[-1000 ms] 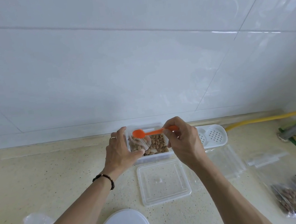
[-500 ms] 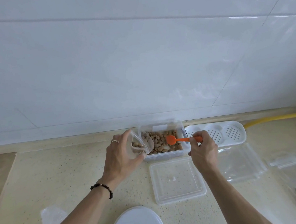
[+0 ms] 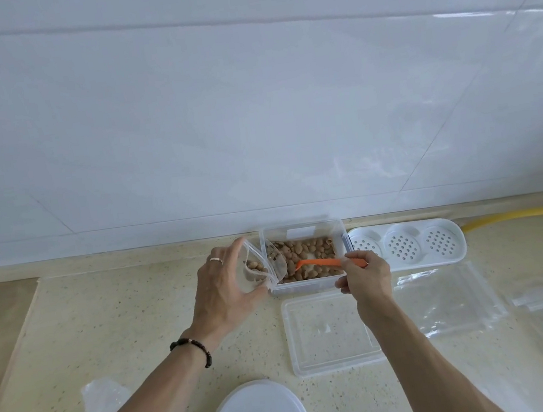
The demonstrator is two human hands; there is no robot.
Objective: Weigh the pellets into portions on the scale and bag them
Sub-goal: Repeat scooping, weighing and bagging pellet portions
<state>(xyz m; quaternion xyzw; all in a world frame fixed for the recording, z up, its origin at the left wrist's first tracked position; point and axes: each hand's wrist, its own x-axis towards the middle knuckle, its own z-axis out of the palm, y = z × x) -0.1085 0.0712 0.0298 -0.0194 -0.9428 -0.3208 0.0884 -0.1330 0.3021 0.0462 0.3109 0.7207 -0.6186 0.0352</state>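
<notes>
A home kitchen counter, from what my head camera gives me.

I'm looking down at a speckled beige stone countertop (image 3: 114,330) that runs back to a wall of large glossy white tiles (image 3: 250,105). A white perforated plastic rack (image 3: 406,246) sits against the wall, a yellow hose (image 3: 523,214) runs along the back edge, and a clear food container (image 3: 304,256) and its lid (image 3: 328,333) lie on the counter. It all looks like household kitchenware.

One clear tub (image 3: 335,232) of pellets (image 3: 306,248), one orange spoon (image 3: 322,263), one flat lid (image 3: 335,360), two hands, left (image 3: 221,292), right (image 3: 365,276)
</notes>
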